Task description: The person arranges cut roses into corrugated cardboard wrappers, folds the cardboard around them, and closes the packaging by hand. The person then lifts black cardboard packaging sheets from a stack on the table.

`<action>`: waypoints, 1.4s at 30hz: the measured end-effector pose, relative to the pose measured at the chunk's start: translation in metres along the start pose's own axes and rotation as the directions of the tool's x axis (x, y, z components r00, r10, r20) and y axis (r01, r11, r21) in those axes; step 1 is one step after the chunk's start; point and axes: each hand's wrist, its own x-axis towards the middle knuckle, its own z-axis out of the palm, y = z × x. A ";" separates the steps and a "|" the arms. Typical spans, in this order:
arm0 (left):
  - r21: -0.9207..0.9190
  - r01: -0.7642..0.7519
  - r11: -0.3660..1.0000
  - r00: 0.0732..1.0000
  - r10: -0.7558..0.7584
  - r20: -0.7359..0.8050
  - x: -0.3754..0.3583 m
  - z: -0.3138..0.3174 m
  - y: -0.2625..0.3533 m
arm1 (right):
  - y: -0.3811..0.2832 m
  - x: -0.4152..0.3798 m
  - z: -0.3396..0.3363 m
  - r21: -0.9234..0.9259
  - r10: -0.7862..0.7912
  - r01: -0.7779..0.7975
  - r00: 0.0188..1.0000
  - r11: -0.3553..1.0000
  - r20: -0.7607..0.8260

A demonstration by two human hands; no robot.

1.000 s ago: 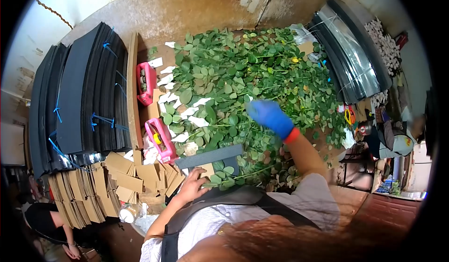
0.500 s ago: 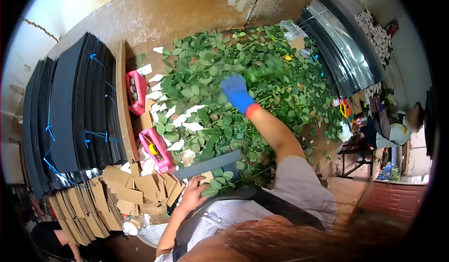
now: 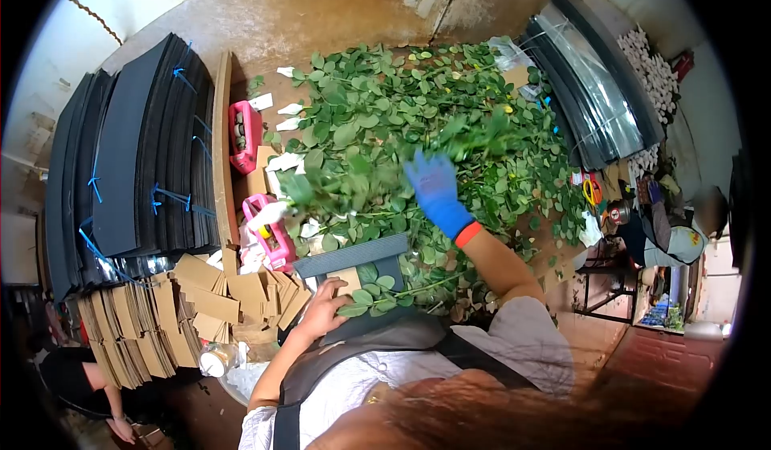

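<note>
My right hand (image 3: 436, 191), in a blue glove with an orange cuff, is above the pile of leafy stems (image 3: 361, 121). Its fingers are closed round a leafy flower stem (image 3: 301, 191), blurred by motion, whose white-wrapped head points left. My bare left hand (image 3: 325, 309) rests with its fingers spread on a small cardboard piece (image 3: 345, 280), beside a dark ribbed sheet (image 3: 353, 256). Close to those fingers, a single leafy stem (image 3: 381, 297) lies across the dark material in front of me.
Pink trays (image 3: 245, 137) stand left, beside a wooden board (image 3: 222, 153) and stacked black sheets (image 3: 144, 153). Folded cardboard pieces (image 3: 136, 338) sit lower left. Wrapped dark sheets (image 3: 590, 81) lie back right. Scissors (image 3: 593, 191) are at the right, near another person (image 3: 679, 233); another person's arm (image 3: 112, 402) shows lower left.
My right hand has moved slightly right and down in view, and the stem's white-wrapped head now shows over the pink tray. My left hand stays at the cardboard; the view has shifted a little.
</note>
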 end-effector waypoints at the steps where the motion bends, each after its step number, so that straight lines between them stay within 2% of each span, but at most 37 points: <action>1: -0.004 -0.001 1.000 1.000 0.001 0.002 -0.001 0.001 -0.001 | -0.007 -0.019 0.046 -0.045 -0.068 0.072 0.993 0.996 0.094; 2: -0.005 -0.002 1.000 1.000 0.002 0.001 0.000 0.001 -0.002 | -0.010 -0.025 0.072 -0.084 -0.131 0.149 0.974 0.985 0.187; 3: 0.015 -0.017 1.000 1.000 0.017 -0.005 0.000 0.001 -0.003 | -0.008 -0.018 0.051 -0.018 -0.116 0.129 0.939 0.992 0.323; 4: 0.022 -0.017 1.000 1.000 0.017 -0.012 -0.001 0.002 -0.004 | -0.005 -0.012 0.002 0.045 -0.112 0.103 0.882 0.994 0.457; 5: 0.021 -0.003 1.000 1.000 0.003 0.001 0.000 0.001 -0.003 | -0.003 -0.006 -0.033 0.104 -0.118 0.070 0.801 0.992 0.587; 6: 0.019 0.012 1.000 1.000 -0.012 0.018 0.000 0.000 -0.003 | 0.018 0.004 -0.042 0.324 -0.253 0.120 0.878 0.938 0.406; 8: 0.019 -0.003 1.000 1.000 0.003 -0.009 -0.001 0.001 -0.004 | 0.032 0.046 -0.076 0.442 -0.071 -0.050 0.965 0.896 0.252; 9: 0.019 -0.011 1.000 1.000 0.012 -0.025 0.000 0.002 -0.005 | 0.039 0.083 -0.069 0.306 0.036 -0.104 0.975 0.946 0.219; 10: 0.016 0.006 1.000 1.000 -0.006 0.000 0.001 0.000 -0.004 | 0.047 0.106 -0.054 0.367 0.063 -0.023 0.993 0.930 -0.098; 11: 0.014 0.025 1.000 0.999 -0.025 0.024 0.001 -0.003 -0.002 | 0.056 0.140 -0.035 0.410 0.072 0.008 0.981 0.912 -0.178; 13: 0.012 0.058 0.998 0.997 -0.058 0.047 0.000 -0.005 -0.001 | 0.070 0.205 0.006 0.285 0.059 -0.058 0.998 0.957 0.005; 16: -0.007 0.102 0.995 0.993 -0.102 0.065 0.001 -0.009 0.003 | 0.095 0.259 0.104 0.187 -0.025 0.020 0.999 0.982 0.029; 19: -0.005 0.095 0.995 0.994 -0.095 0.049 0.001 -0.012 0.005 | 0.065 0.242 0.115 0.158 0.099 -0.120 0.986 0.980 0.136; 22: -0.026 0.105 0.994 0.994 -0.104 0.043 -0.002 -0.005 -0.002 | 0.058 0.246 0.086 -0.018 -0.037 0.044 0.952 0.999 0.305; 23: -0.047 0.100 0.994 0.995 -0.099 0.022 -0.003 -0.001 -0.003 | 0.061 0.233 0.071 0.104 -0.059 0.039 0.976 0.994 0.208; 24: -0.056 0.080 0.995 0.997 -0.080 0.001 -0.003 -0.001 -0.004 | 0.064 0.217 0.052 0.173 -0.054 0.055 0.999 0.983 -0.009; 25: -0.054 0.059 0.997 0.998 -0.059 -0.007 -0.003 0.000 -0.006 | 0.065 0.199 0.030 0.238 -0.030 0.085 0.974 0.968 -0.224; 26: -0.048 0.035 0.998 0.999 -0.036 -0.013 -0.003 0.000 -0.007 | 0.067 0.187 0.010 0.295 0.013 0.126 0.903 0.947 -0.429; 28: -0.028 0.009 1.000 1.000 -0.010 -0.025 -0.001 -0.002 -0.007 | 0.072 0.171 -0.026 0.252 -0.118 0.288 0.840 0.924 -0.529; 29: -0.026 0.003 1.000 1.000 -0.003 -0.019 -0.001 -0.003 -0.007 | 0.077 0.155 -0.036 0.227 -0.171 0.352 0.806 0.908 -0.567; 32: -0.009 -0.023 1.000 1.000 0.023 -0.017 -0.003 0.002 -0.006 | 0.108 0.139 -0.041 0.385 0.010 0.226 0.852 0.895 -0.523; 33: -0.004 -0.040 0.999 0.999 0.040 -0.032 -0.002 0.002 -0.008 | 0.109 0.128 -0.062 0.471 0.112 0.251 0.780 0.846 -0.616; 35: 0.014 -0.077 0.997 0.993 0.078 -0.087 -0.003 0.008 -0.010 | 0.121 0.109 -0.039 0.487 0.216 0.131 0.776 0.864 -0.592; 36: 0.024 -0.068 0.997 0.996 0.069 -0.056 -0.003 0.007 -0.009 | 0.122 0.101 -0.040 0.498 0.271 0.072 0.768 0.864 -0.580; 37: 0.031 -0.051 0.998 0.998 0.052 -0.037 -0.005 0.008 -0.010 | 0.132 0.098 -0.046 0.364 0.102 0.159 0.792 0.918 -0.602; 40: 0.045 -0.076 0.996 0.996 0.077 -0.034 0.000 0.013 -0.021 | 0.114 0.044 -0.071 0.760 0.486 0.254 0.638 0.599 -0.597; 41: 0.038 -0.068 0.997 0.997 0.069 -0.029 -0.002 0.016 -0.022 | 0.106 0.012 -0.119 0.321 0.115 0.173 0.697 0.931 -0.708; 42: 0.038 -0.062 0.997 0.998 0.063 -0.014 -0.005 0.015 -0.023 | 0.096 -0.018 -0.134 0.543 0.230 0.139 0.799 0.828 -0.556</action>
